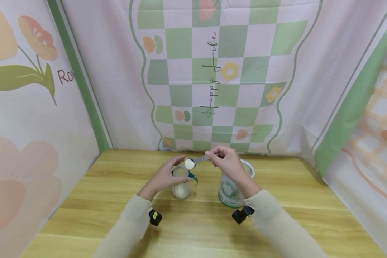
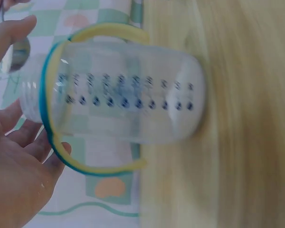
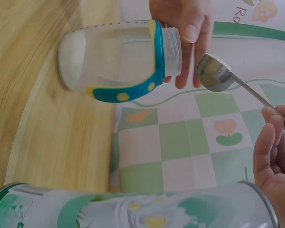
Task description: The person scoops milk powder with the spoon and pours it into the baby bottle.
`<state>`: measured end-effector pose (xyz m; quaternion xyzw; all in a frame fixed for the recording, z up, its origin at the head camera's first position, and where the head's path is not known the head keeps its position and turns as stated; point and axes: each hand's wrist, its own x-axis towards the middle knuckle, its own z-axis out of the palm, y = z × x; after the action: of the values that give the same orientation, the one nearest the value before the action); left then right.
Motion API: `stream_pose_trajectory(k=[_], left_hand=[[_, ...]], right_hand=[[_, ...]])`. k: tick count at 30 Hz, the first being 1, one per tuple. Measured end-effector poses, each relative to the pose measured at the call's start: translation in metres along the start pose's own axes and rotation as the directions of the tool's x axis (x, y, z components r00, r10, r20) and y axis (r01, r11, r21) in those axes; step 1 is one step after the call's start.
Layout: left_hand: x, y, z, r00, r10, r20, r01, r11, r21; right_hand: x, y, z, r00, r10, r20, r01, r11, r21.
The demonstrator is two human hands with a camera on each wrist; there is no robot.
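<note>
Though half cropped — tin (image 3: 133, 209) label unreadable.

cream long sleeves (image 1: 271, 215), black wrist cameras (image 1: 242, 215)

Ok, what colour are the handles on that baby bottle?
The baby bottle handles are teal outside and yellow inside; the right wrist view shows them best.

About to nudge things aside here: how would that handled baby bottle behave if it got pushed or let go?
The baby bottle looks light: only a low layer of white powder sits at its bottom, so a push would probably slide it on the smooth wooden table. Tall and narrow, it might tip; the left hand steadies its neck. On its side, the handles should limit rolling.
</note>
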<state>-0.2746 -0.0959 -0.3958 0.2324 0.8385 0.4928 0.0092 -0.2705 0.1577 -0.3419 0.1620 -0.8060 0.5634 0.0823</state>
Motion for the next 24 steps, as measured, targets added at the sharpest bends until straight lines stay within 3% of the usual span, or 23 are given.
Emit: stream_pose_trajectory(k=[14,24], left_hand=[[-0.009,-0.029,0.001,0.994,-0.108,-0.023,0.107,0.993,-0.046],[-0.014,-0.033,0.002,0.986,-0.162,-0.028,0.159,0.985,-0.070]], right_hand=[[0.004,-0.002,0.015,0.996,-0.089,0.012,0.090,0.996,-0.024],[0.003,-0.001,0.024,0.989,-0.147,0.004,0.147,0.988,-0.055]])
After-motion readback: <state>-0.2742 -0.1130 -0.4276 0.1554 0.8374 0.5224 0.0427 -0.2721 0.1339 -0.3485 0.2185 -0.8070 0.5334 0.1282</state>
